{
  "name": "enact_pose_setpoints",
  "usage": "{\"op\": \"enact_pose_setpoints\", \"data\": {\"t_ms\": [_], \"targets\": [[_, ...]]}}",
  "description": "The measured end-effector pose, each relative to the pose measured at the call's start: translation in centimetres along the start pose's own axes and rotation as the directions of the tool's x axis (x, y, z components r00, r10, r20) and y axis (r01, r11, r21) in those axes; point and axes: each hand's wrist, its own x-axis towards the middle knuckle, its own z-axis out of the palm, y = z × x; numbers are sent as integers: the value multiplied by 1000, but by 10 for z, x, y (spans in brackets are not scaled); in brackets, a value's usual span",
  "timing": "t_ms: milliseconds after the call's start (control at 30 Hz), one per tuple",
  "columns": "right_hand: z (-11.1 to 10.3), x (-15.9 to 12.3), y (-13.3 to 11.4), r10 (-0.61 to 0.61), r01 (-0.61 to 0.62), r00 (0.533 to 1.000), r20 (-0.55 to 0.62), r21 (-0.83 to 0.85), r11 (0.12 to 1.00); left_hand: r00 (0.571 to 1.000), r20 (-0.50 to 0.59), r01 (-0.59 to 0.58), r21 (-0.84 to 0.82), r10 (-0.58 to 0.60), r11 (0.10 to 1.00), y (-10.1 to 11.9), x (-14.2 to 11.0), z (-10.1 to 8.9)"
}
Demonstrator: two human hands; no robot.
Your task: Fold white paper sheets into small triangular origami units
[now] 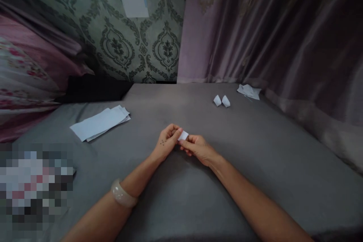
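Note:
A small folded piece of white paper (183,135) is pinched between my two hands, above the middle of the grey sheet (176,109). My left hand (169,140) grips its left edge, thumb on top. From the right, my right hand (198,147) holds the lower edge with the thumb and curled fingers. Parts of the paper are covered by my fingers. Farther off to the right, two small folded white paper shapes (221,101) stand side by side on the sheet, apart from my hands.
On the left lies a stack of white paper strips (100,123). More crumpled-looking paper pieces (249,91) rest at the far right, by the curtain (241,26). A black cloth (96,89) sits at the back left. The lower left corner is blurred out. Patterned wall (141,45) closes the back.

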Motion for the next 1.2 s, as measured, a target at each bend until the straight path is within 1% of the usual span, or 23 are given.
{"op": "enact_pose_setpoints", "data": {"t_ms": [133,233,367,467,533,600,633,667,700,733,767,833,867,900,933,967,1000,1033,1067,1100,1133,1167,1200], "targets": [[1,-2,-1,-94,93,996,-7,-92,991,999,24,-35,-2,35,999,8,-3,0],[3,-6,-4,-152,151,988,4,-145,978,997,41,-71,-7,72,997,8,-4,-2],[9,-11,-9,-187,183,982,2,-224,957,994,66,-83,-99,89,992,3,-4,-3],[6,-15,-13,-198,195,980,21,-302,933,994,73,-61,-183,76,981,0,-3,-1],[-2,-19,-18,-190,201,979,69,-403,893,996,78,-29,-241,49,970,-1,-2,0],[-12,-23,-24,-220,234,971,93,-550,801,995,95,0,-302,30,953,-2,-1,0],[-17,-24,-27,-306,273,950,56,-620,736,994,104,14,-331,22,944,-2,0,-1],[-21,-26,-30,-427,332,904,35,-686,648,994,109,28,-354,11,935,-3,0,-1],[-24,-26,-32,-532,402,844,66,-734,548,994,107,44,-370,-4,928,-3,1,-1],[-26,-26,-33,-610,471,782,129,-762,443,994,103,63,-381,-25,922,-3,1,-1],[-26,-26,-33,-653,537,725,218,-772,339,994,98,85,-389,-50,917,-3,1,0],[-24,-22,-30,-658,631,644,390,-757,169,990,95,134,-396,-104,908,-3,0,1],[-23,-19,-27,-649,652,619,443,-750,109,986,101,164,-396,-135,903,-3,0,2],[-21,-16,-24,-643,662,600,476,-747,65,979,111,202,-389,-172,899,-4,0,2],[-20,-13,-20,-645,666,588,489,-745,43,969,127,245,-367,-212,897,-5,0,2],[-19,-9,-17,-653,666,585,481,-744,48,958,139,284,-324,-251,903,-6,1,1],[-18,-6,-15,-664,665,591,459,-743,79,950,138,305,-251,-278,918,-7,2,-1],[-19,-2,-13,-673,659,607,422,-741,129,951,115,302,-151,-287,941,-8,3,-4],[-19,1,-11,-680,641,633,369,-743,193,961,73,269,-26,-266,963,-8,5,-7],[-21,4,-10,-681,610,666,303,-746,265,977,20,208,115,-211,971,-8,6,-10],[-23,7,-9,-673,572,702,234,-748,336,990,-38,138,251,-133,958,-6,8,-13],[-26,9,-8,-656,532,735,172,-747,400,997,-67,65,365,-44,929,-4,9,-15],[-29,11,-8,-633,495,764,123,-742,453,998,-62,7,445,23,896,-1,10,-16]]}}
